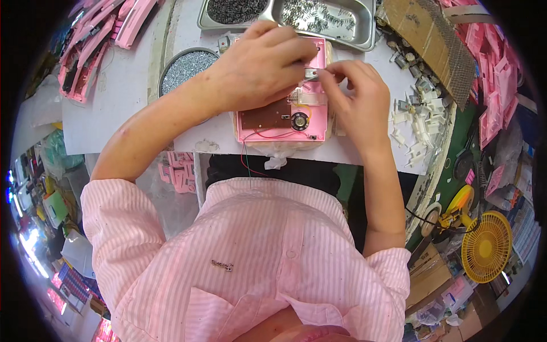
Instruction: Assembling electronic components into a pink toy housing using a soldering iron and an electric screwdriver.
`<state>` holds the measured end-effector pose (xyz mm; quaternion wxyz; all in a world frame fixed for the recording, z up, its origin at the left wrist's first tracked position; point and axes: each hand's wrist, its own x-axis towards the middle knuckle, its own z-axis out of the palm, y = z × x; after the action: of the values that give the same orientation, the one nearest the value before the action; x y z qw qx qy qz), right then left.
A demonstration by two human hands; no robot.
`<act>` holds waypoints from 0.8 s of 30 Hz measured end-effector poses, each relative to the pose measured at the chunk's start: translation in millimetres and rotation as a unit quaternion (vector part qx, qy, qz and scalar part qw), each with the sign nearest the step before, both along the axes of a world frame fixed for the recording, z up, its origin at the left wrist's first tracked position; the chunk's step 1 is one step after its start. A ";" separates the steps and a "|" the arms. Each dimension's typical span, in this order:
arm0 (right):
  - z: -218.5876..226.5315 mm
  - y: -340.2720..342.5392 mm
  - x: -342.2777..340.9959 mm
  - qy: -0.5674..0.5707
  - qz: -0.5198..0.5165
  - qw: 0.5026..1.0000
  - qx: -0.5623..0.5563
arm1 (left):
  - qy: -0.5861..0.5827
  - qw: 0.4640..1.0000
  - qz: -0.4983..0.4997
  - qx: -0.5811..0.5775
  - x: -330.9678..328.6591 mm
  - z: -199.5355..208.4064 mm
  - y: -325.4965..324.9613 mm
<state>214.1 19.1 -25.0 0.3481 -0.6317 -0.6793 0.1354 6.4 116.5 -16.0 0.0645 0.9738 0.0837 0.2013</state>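
Pink plastic housing (282,117) lies open-side up on the white worktop (119,108), near its front edge, directly ahead of the person. Inside it: a brown circuit board (265,117) and a small round speaker (299,121); red and green wires (246,162) trail off the near edge.

Left hand (259,71) rests over the upper half of the housing, fingers curled down and pressing on it. Right hand (356,100) sits at the housing's right side; thumb and forefinger pinched closed on a small metal piece (311,73) at the upper right of the housing. Left fingertips meet the same spot.

Containers, far side of the worktop:
- Round metal bowl (171,60), left of the left hand, filled with small silvery screws (185,68).
- Rectangular steel tray (364,34), beyond the hands, holding loose bright metal clips or springs (319,17); exact kind too small to tell.
- Second steel tray (205,23) to its left, holding dark small parts (233,8).

Right of the right hand: scattered white plastic parts (416,122) loose on the table, not in any container. Stacks of pink housings (97,43) at far left; more at far right. Yellow fan (486,247) low at right.
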 end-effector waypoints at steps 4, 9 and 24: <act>8.8 11.1 -7.3 -0.121 0.015 0.992 -0.032 | -0.013 0.992 -0.097 0.082 -7.5 -6.9 5.3; 15.4 7.3 -17.6 -0.210 -0.004 0.978 -0.013 | -0.016 0.985 -0.095 0.146 -16.2 -0.1 12.6; 14.2 11.1 -9.9 -0.072 -0.038 0.983 -0.162 | -0.090 0.968 0.224 -0.061 -28.1 -0.6 -11.9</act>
<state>204.2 30.2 -10.9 0.1958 -0.7135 -0.6470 0.1845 -21.7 104.6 -16.7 0.0847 0.9021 0.3059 0.2923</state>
